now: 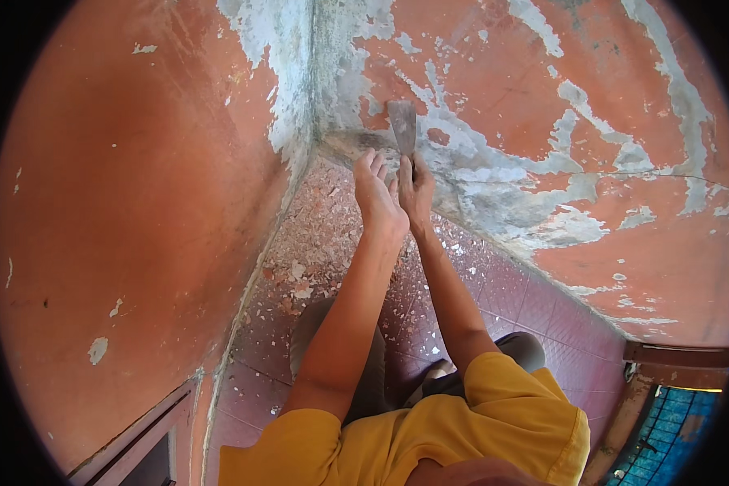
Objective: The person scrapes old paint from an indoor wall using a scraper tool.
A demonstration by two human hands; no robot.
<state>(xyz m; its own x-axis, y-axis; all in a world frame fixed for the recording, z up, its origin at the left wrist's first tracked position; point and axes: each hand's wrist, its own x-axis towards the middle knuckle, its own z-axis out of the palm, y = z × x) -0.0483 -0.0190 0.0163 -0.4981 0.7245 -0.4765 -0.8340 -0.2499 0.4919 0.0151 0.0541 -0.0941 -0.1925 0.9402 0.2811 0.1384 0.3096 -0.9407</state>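
Note:
A flat metal scraper (402, 126) stands blade up against the lower part of an orange-red painted wall (543, 89), close to the room's corner. My right hand (417, 193) is closed around its handle. My left hand (375, 194) is pressed against the right hand with its fingers stretched up toward the blade's base; whether it grips the handle is hidden. Around the blade the paint is gone in grey-white patches (470, 174).
A second orange-red wall (138, 202) closes the left side, flaking near the corner. Paint chips (308, 259) litter the reddish tiled floor. My knees and yellow sleeves fill the bottom. A dark frame (138, 445) sits bottom left, a wooden frame (672, 356) at right.

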